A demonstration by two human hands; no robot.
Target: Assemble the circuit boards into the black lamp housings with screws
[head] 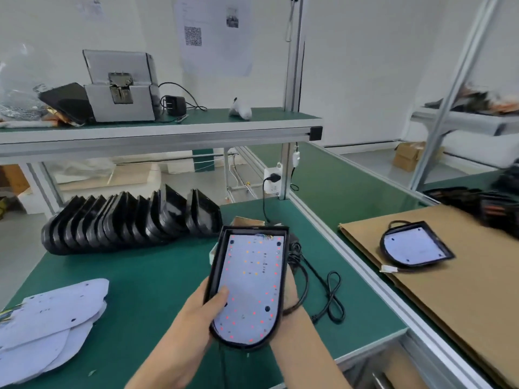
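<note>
Held housing: black lamp housing sat in both hands above the near edge of the green bench, flat end away from the camera, rounded end nearest.
Board inside: white circuit board lay within the housing, with red and orange LED dots lit across it.
Left hand: left hand gripped the housing's left wall, thumb curled over the rim and resting on the board.
Right hand: right hand held the right wall from beneath, fingers mostly hidden behind the housing.
Cable: black power cord lay looped on the bench just right of the housing.
Empty housings: row of black housings stood on edge, leaning together, at the bench's back left.
Loose boards: stack of white boards lay at the near left.
Second unit: another housing with a board rested on brown cardboard to the right.
Shelf: grey machine stood on the upper shelf.
</note>
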